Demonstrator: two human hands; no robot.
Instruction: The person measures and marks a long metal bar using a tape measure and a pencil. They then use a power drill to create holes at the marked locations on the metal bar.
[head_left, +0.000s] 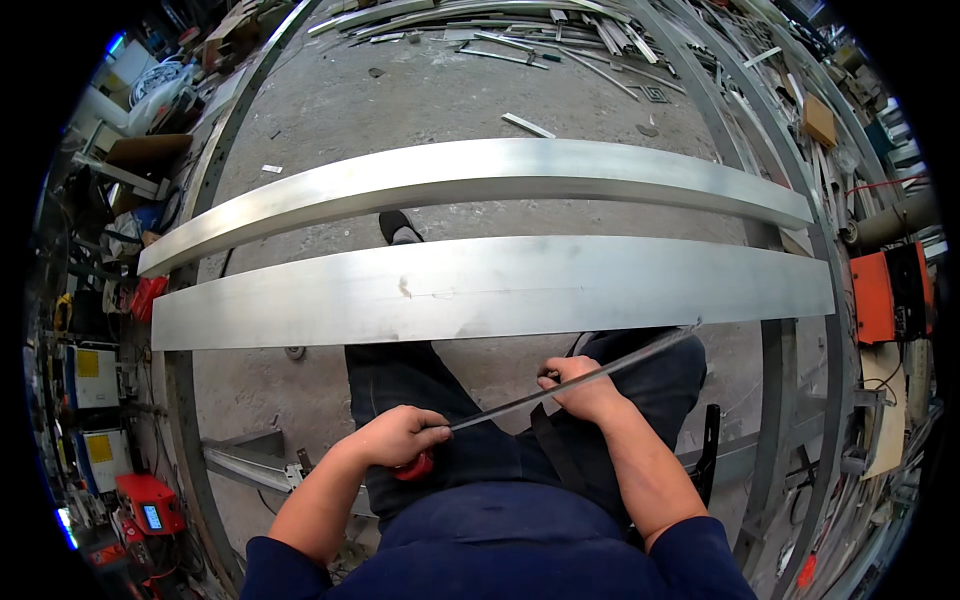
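Note:
My left hand (403,437) is closed, thumb on top, around the near end of a long thin grey strip (505,406). A rounded red thing (415,466) shows below that palm, mostly hidden, and I cannot tell whether it is joined to the strip. The strip slants up to the right, its far end close to the near edge of a wide silvery metal bar (490,290). My right hand (583,390) has its fingers curled; the strip crosses over it, and what the fingers hold, if anything, is hidden. A second silvery bar (480,165) lies parallel beyond the first.
Both bars rest across a grey metal frame, with its left rail (183,420) and right rail (822,400) on either side. Red machines (150,503) stand at left, an orange one (875,295) at right. Metal offcuts (600,35) litter the far floor.

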